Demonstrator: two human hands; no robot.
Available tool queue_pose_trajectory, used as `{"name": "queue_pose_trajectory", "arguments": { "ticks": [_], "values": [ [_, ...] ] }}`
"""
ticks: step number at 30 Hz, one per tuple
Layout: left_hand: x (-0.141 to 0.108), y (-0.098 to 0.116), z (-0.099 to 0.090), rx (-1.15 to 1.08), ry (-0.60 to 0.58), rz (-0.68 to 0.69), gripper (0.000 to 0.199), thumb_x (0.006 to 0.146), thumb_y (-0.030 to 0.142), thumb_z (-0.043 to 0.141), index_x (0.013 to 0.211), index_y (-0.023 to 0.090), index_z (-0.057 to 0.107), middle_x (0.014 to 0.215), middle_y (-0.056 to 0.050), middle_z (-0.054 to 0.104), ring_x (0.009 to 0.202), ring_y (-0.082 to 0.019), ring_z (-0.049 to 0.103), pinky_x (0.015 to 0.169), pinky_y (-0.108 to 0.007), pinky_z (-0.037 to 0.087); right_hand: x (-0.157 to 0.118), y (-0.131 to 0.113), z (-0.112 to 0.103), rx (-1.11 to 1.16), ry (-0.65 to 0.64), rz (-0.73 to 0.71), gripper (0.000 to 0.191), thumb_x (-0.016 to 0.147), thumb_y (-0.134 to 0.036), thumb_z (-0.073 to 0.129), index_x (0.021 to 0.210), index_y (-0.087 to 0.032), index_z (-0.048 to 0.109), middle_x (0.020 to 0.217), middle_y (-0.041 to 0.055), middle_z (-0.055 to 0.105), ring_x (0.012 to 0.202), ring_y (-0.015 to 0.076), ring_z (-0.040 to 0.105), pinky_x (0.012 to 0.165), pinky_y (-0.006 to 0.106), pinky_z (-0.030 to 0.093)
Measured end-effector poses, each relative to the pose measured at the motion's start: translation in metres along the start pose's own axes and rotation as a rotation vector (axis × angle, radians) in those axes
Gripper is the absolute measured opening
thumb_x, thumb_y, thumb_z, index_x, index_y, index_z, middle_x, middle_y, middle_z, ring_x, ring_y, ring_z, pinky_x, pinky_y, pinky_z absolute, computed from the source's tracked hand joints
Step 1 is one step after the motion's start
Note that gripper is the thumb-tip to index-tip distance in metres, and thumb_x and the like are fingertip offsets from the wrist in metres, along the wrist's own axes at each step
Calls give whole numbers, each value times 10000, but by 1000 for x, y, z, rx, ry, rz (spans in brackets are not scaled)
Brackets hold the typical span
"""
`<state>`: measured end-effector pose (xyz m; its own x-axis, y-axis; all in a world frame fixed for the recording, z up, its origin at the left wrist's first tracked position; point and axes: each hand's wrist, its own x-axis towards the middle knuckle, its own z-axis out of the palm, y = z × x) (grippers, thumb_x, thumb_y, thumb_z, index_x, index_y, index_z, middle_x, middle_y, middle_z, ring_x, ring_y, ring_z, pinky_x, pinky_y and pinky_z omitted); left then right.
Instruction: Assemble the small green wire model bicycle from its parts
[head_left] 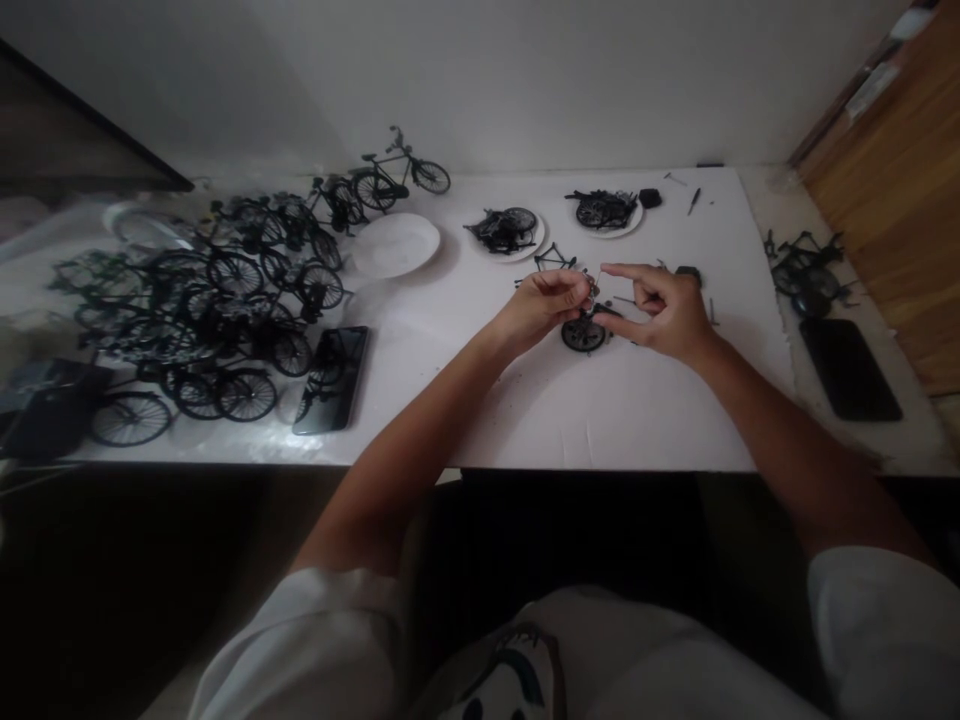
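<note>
My left hand [551,298] pinches a small model bicycle part between thumb and fingertips; its shape is mostly hidden, with a thin shiny bit showing. My right hand [664,308] is beside it, thumb and index finger spread apart around that part; whether they touch it I cannot tell. Just below the fingertips is a small black spoked wheel [583,336]; whether it joins the held part is unclear. Behind my left hand lies a black model bicycle frame [553,258], partly covered.
Many black model bicycles [225,290] crowd the left side. A white plate [397,245] stands near them; further plates hold bicycle parts [504,230]. A phone [332,380] lies left, a dark phone-like slab [850,368] right. A pen-like tool [694,201] lies at the back.
</note>
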<state>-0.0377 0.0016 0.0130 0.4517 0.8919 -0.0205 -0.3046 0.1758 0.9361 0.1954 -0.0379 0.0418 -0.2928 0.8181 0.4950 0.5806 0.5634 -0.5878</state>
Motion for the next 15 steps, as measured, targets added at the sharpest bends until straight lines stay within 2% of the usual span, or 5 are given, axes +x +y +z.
{"name": "queue_pose_trajectory", "arguments": {
  "ticks": [6, 11, 15],
  "values": [
    [-4, 6, 4, -22, -51, -13, 385, 778, 498, 1014, 906, 208, 795, 887, -14, 763, 857, -117, 741, 852, -257, 601, 0, 1, 2, -1, 0, 25, 634, 844, -508, 882, 1405, -228, 789, 638, -81, 371, 601, 146, 294, 613, 329, 363],
    [-4, 7, 4, -44, -96, -15, 481, 710, 556, 1041, 887, 197, 773, 891, -9, 754, 813, -94, 705, 798, -215, 579, 1, 4, 2, 8, 10, 2, 627, 838, -483, 886, 1395, -210, 793, 639, -78, 413, 604, 140, 309, 620, 320, 382],
    [-4, 8, 4, -30, -108, -7, 428, 790, 527, 1000, 859, 191, 744, 1007, -34, 779, 867, -104, 733, 822, -230, 590, 1, 4, 1, -9, 12, 12, 631, 831, -475, 882, 1399, -213, 794, 635, -75, 417, 610, 145, 319, 629, 322, 400]
  ]
}}
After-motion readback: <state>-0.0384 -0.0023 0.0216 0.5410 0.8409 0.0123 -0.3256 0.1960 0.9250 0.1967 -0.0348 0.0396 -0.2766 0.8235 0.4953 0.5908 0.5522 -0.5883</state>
